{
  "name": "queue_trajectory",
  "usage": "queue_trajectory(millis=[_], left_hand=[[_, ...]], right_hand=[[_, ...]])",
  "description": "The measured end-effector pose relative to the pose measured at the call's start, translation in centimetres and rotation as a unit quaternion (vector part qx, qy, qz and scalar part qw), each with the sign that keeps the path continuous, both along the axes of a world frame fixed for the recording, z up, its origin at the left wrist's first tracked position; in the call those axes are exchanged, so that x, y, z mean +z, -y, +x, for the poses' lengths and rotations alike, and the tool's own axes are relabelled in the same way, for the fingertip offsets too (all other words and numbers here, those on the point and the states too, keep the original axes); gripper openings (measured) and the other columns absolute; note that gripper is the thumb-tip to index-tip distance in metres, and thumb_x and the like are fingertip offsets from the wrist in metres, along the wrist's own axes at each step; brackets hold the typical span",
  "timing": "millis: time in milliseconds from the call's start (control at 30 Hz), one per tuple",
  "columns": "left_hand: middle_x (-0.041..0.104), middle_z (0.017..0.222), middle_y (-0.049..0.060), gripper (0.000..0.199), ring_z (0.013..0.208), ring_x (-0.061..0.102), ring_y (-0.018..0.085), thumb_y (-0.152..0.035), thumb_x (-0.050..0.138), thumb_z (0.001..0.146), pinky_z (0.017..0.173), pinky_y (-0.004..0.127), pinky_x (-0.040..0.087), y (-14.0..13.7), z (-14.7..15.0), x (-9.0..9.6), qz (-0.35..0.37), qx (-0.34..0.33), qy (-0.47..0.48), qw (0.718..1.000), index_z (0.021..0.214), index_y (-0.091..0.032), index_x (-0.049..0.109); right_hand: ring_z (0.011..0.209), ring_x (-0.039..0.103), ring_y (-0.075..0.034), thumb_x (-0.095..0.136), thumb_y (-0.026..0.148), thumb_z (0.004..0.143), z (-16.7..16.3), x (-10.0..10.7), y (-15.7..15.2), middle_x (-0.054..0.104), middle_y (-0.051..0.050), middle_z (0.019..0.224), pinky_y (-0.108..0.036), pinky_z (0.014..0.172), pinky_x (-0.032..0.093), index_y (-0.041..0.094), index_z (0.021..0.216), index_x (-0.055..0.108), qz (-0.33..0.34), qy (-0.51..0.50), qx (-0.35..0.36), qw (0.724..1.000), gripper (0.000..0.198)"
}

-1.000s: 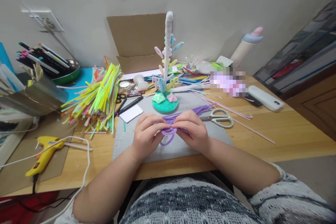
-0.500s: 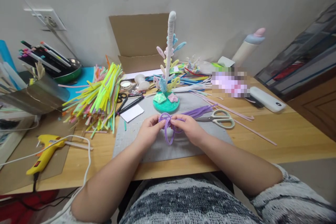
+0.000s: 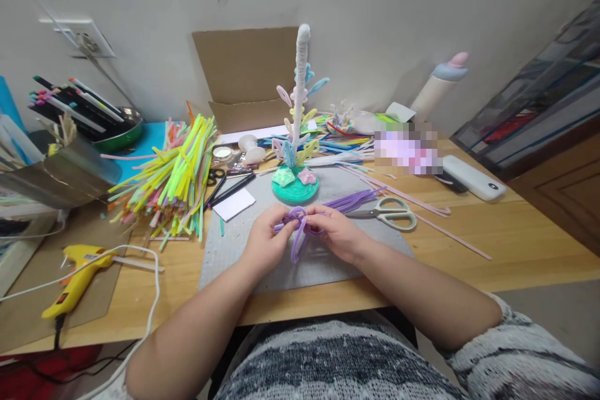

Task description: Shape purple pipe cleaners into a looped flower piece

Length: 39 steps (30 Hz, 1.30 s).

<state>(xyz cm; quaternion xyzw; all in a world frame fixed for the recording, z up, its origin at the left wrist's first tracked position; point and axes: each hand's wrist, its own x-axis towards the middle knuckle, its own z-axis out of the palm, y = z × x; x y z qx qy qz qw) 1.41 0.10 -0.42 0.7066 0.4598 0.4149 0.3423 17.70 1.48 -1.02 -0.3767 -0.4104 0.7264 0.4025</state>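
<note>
Between my hands is a purple pipe cleaner (image 3: 296,249) bent into several loops, held above the grey mat (image 3: 262,269). My left hand (image 3: 268,234) pinches it from the left, thumb and fingers closed on the loops. From the right, my right hand (image 3: 335,230) pinches the same piece; part of it is hidden by the fingers. Just beyond stands a white-wrapped stem (image 3: 300,87) on a round green base (image 3: 295,192), with pastel looped petals and small star shapes. A bundle of purple pipe cleaners (image 3: 354,200) and scissors (image 3: 396,214) lie beside my right hand.
A heap of coloured pipe cleaners (image 3: 175,181) lies left of the mat, near a white card (image 3: 234,204) and black pens. The yellow glue gun (image 3: 77,278) and its white cable are at the left. A white device (image 3: 473,179) sits at the right.
The purple loops have turned in my fingers, and the hanging loop now looks narrower and tilts left. Both hands still hold the piece in nearly the same place; the view has shifted slightly.
</note>
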Motion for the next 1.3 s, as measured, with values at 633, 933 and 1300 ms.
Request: queue_trajectory(millis=[633, 933, 1300], left_hand=[[0.056, 0.063, 0.000, 0.022, 0.061, 0.047, 0.012, -0.034, 0.062, 0.073, 0.061, 0.024, 0.036, -0.18, 0.14, 0.15, -0.199, -0.008, 0.174, 0.964, 0.067, -0.014, 0.060], [0.052, 0.058, -0.002, 0.029, 0.057, 0.045, 0.010, -0.040, 0.068, 0.067, 0.058, 0.023, 0.035, -0.32, 0.16, 0.20, -0.201, -0.003, 0.210, 0.957, 0.060, -0.014, 0.057], [0.055, 0.062, 0.000, 0.027, 0.063, 0.047, 0.013, -0.040, 0.064, 0.071, 0.063, 0.025, 0.037, -0.23, 0.07, 0.23, -0.194, -0.029, 0.188, 0.962, 0.064, -0.015, 0.059]], right_hand=[[0.053, 0.040, -0.006, 0.073, 0.036, 0.065, 0.12, -0.09, 0.08, 0.053, 0.004, 0.060, -0.023, 0.054, 0.027, 0.013, 0.072, 0.063, 0.029, 0.051, 0.036, 0.998, 0.026], [0.056, 0.044, -0.007, 0.073, 0.037, 0.066, 0.41, -0.11, -0.14, 0.059, 0.002, 0.064, -0.023, 0.057, 0.030, 0.013, 0.075, 0.067, 0.047, 0.072, 0.048, 0.995, 0.026], [0.051, 0.042, -0.005, 0.078, 0.030, 0.060, 0.11, 0.02, -0.07, 0.056, 0.003, 0.058, -0.021, 0.051, 0.027, 0.013, 0.070, 0.064, -0.077, -0.045, 0.078, 0.993, 0.024]])
